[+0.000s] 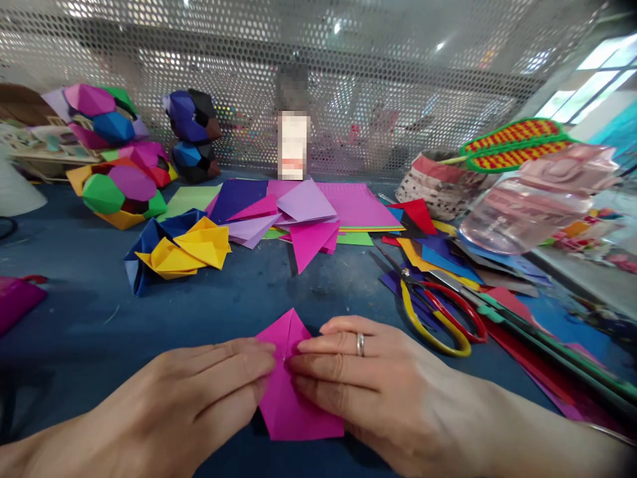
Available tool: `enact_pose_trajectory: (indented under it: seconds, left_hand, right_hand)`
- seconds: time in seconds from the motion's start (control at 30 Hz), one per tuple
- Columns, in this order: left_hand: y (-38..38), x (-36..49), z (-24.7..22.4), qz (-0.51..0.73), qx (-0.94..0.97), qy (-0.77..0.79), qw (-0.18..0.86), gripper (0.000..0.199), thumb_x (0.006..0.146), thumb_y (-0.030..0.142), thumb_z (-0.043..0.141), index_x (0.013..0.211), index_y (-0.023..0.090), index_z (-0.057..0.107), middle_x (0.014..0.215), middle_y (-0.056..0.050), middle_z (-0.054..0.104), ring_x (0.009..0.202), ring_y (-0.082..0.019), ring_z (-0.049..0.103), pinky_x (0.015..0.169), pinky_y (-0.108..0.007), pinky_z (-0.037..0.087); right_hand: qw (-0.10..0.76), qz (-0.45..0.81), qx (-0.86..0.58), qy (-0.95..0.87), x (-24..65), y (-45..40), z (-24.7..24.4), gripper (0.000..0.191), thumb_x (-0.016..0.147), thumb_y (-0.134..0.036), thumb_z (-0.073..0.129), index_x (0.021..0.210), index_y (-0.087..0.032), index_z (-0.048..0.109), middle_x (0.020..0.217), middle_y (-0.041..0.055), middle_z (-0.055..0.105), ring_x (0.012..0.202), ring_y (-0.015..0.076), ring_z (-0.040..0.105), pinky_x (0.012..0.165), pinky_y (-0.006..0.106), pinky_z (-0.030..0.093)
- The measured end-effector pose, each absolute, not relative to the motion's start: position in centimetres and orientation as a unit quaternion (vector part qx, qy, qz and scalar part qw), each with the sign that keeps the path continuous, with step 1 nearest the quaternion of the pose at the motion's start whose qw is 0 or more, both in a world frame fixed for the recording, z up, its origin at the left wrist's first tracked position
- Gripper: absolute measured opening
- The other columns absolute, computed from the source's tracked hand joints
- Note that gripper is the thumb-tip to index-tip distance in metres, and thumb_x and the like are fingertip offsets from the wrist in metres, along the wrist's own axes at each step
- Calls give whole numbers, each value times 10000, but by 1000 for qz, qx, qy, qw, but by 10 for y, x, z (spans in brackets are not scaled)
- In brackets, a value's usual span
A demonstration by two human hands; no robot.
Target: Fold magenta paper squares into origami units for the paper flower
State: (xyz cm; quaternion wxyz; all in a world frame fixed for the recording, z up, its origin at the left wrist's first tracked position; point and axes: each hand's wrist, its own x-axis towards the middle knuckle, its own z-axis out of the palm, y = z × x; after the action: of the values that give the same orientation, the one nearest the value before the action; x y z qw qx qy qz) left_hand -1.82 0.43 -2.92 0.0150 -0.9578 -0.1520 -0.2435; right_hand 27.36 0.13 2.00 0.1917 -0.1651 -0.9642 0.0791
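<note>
Left hand [209, 385]: fingers together, flat on magenta paper's [288, 421] left side | right hand [378, 378]: fingers slightly parted on its right, presumably steadying creases | thumbs hidden, pinch can't be told | magenta paper: central, toward tabletop's [199, 315] near edge | scissors [406, 273]: beyond right hand

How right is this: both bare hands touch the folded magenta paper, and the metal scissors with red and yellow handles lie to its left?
Wrong side: the head view shows the scissors lying to the right of the folded magenta paper, which the left hand and right hand do touch.
</note>
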Motion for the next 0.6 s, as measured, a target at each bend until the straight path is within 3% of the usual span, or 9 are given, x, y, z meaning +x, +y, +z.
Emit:
enact_pose_trajectory:
  seconds: [0.17, 0.43, 0.6]
  left_hand:
    - [2, -15, -24, -228, -958, -176, 14, 471, 976, 83, 374, 1368, 241, 583, 1408, -13, 626, 1273, -166, 614, 1099, -273, 497]
    - [-3, 5, -5, -297, -942, -141, 69, 336, 989, 107, 419, 1074, 225, 722, 1081, 10, 776, 1113, -144, 705, 1055, -262, 538]
    - [-5, -1, -2, -272, -957, -89, 55, 346, 1037, 199, 400, 1090, 154, 740, 1141, -26, 754, 1207, -148, 637, 1129, -246, 470]
  right_hand:
    - [212, 66, -164, -961, 273, -4, 20, 254, 986, -92, 475, 1061, -84, 717, 1206, 109, 740, 1080, 199, 691, 1078, 319, 428]
    - [284, 182, -188, -922, 270, 1, 15, 144, 1003, -226, 605, 966, -114, 688, 911, 40, 761, 952, 142, 705, 952, 281, 494]
    - [290, 227, -221, -903, 267, -1, 16, 97, 1004, -162, 583, 950, -146, 662, 843, 14, 726, 819, 130, 671, 873, 297, 499]
